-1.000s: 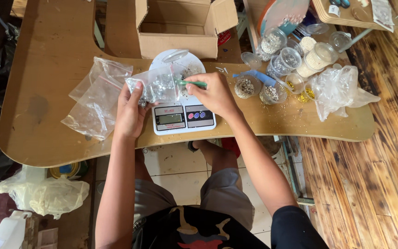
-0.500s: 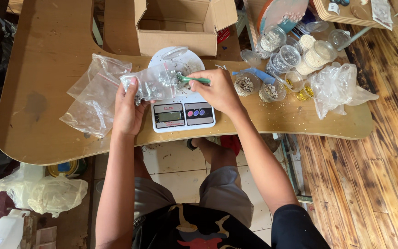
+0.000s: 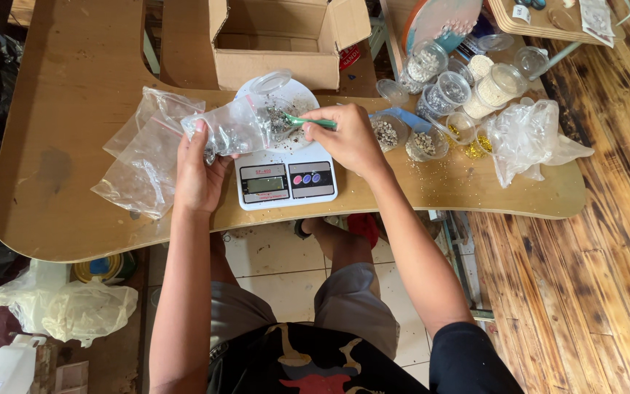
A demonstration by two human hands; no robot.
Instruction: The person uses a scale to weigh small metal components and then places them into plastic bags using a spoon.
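Head view, left to right. We see a white crumpled plastic bag (image 3: 67,310) on the floor at bottom left, under the edge of the wooden desk (image 3: 74,87). On the desk, a loose pile of empty clear zip bags (image 3: 144,157) lies just left of our left hand (image 3: 198,171). That hand is closed around the lower end of a small clear bag (image 3: 238,128) with dark grainy bits inside, holding it tilted over the scale. The digital scale (image 3: 286,182) sits at the desk's near edge, white, with a grey display and three coloured round buttons; a round white plate (image 3: 289,95) rests on its top, mostly behind the bag. Our right hand (image 3: 351,138) is closed in a pinch on a green spoon (image 3: 308,122), its tip pointing into the bag's mouth. Behind the scale stands an open brown cardboard box (image 3: 286,36), flaps up. Right of our right hand, small clear tubs (image 3: 421,142) hold greyish and yellow grains; taller clear lidded jars (image 3: 475,80) with pale contents stand behind them. Further right, a crumpled clear plastic bag (image 3: 534,138) lies on the desk. At top right, a tan tray (image 3: 541,22) carries a white paper label; its print is too small to read.
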